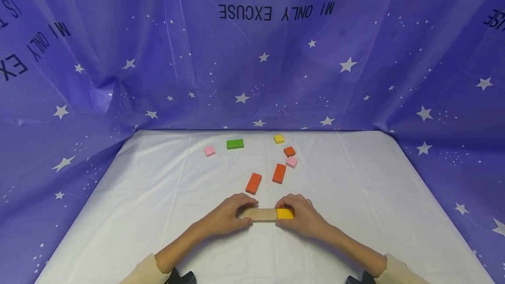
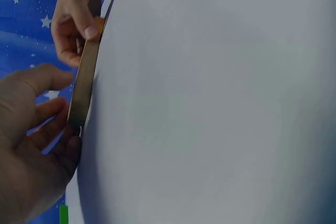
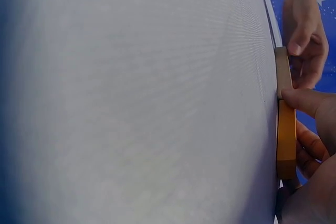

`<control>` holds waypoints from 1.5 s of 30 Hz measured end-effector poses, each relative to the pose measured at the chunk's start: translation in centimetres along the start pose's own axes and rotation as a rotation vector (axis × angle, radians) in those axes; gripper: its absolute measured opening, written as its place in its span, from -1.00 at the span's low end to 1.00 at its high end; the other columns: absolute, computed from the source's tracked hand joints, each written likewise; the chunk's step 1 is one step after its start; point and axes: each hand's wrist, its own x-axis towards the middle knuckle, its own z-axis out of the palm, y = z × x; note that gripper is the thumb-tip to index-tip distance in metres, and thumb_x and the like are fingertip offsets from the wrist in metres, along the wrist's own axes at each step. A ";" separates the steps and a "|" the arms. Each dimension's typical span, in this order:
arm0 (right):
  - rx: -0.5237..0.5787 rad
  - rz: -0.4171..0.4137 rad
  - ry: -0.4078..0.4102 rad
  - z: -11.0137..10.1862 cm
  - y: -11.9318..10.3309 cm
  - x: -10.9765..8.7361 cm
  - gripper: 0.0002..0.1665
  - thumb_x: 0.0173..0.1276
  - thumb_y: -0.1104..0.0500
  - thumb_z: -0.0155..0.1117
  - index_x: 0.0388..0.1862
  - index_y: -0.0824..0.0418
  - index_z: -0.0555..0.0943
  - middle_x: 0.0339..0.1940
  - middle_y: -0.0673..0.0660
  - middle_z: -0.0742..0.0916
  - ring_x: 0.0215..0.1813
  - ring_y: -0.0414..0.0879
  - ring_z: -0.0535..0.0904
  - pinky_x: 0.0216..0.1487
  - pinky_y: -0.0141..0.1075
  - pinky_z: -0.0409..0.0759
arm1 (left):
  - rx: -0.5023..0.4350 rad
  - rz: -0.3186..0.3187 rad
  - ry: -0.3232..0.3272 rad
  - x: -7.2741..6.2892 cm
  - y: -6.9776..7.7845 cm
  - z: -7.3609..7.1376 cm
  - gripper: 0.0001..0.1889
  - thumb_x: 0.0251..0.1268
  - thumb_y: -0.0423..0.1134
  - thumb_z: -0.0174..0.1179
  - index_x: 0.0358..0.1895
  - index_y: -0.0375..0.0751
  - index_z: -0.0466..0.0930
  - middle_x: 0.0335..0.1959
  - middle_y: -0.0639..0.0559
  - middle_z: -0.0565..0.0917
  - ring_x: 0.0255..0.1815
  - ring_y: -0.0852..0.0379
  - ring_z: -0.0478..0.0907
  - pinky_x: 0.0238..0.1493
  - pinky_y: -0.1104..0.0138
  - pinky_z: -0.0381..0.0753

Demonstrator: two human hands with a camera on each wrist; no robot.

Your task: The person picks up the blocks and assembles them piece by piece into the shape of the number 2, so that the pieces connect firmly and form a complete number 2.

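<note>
The tan block [image 1: 265, 215] at lower centre looks like bare wood, smooth and matt; the yellow block [image 1: 286, 214] against it shows an even, painted-looking finish. Higher up, the red blocks [image 1: 254, 183] and green block [image 1: 235, 144] appear smooth too. The white cover [image 1: 221, 253] is faintly creased. The purple curtain [image 1: 213, 113] has a slight plastic-like sheen; the sleeves [image 1: 147, 271] are matt cloth.

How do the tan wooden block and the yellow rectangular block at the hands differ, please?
The tan wooden block looks like bare wood; the yellow rectangular block is brightly coloured. The left hand curves around the tan wooden block's left end, while the right hand grips the yellow rectangular block. Both lie end to end.
</note>
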 end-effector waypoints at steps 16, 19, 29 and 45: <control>-0.009 0.002 -0.005 -0.1 -0.1 0.0 -0.67 0.12 -0.02 0.58 -0.17 -0.10 0.65 -0.21 -0.24 0.63 -0.08 -0.14 0.42 -0.07 -0.13 0.28 | -0.130 -0.036 0.111 2.9 -2.4 -3.7 -0.51 0.27 -0.38 0.34 0.25 -0.42 0.48 0.18 -0.23 0.58 0.16 -0.16 0.56 0.18 0.05 0.54; -0.013 0.002 -0.009 -0.1 -0.1 0.1 -0.68 0.13 -0.03 0.57 -0.17 -0.10 0.65 -0.22 -0.26 0.62 -0.09 -0.14 0.42 -0.07 -0.13 0.29 | -0.136 -0.056 0.078 3.5 -3.1 -3.8 -0.45 0.25 -0.36 0.37 0.29 -0.40 0.46 0.24 -0.21 0.55 0.23 -0.14 0.52 0.24 0.05 0.49; -0.020 -0.006 -0.008 -0.2 0.0 0.0 -0.68 0.13 -0.05 0.56 -0.17 -0.10 0.65 -0.21 -0.26 0.62 -0.08 -0.13 0.42 -0.08 -0.13 0.28 | -0.176 -0.131 -0.030 5.0 -5.0 -4.0 -0.30 0.17 -0.32 0.44 0.39 -0.32 0.40 0.33 -0.11 0.51 0.41 -0.02 0.36 0.43 0.14 0.24; -0.028 0.014 -0.012 -0.2 -0.2 0.1 -0.67 0.13 -0.03 0.57 -0.17 -0.07 0.65 -0.21 -0.23 0.63 -0.07 -0.12 0.42 -0.07 -0.12 0.30 | -0.074 -0.173 -0.123 6.1 -5.4 -4.0 -0.27 0.16 -0.22 0.45 0.44 -0.12 0.41 0.40 -0.05 0.44 0.45 -0.03 0.28 0.45 0.06 0.18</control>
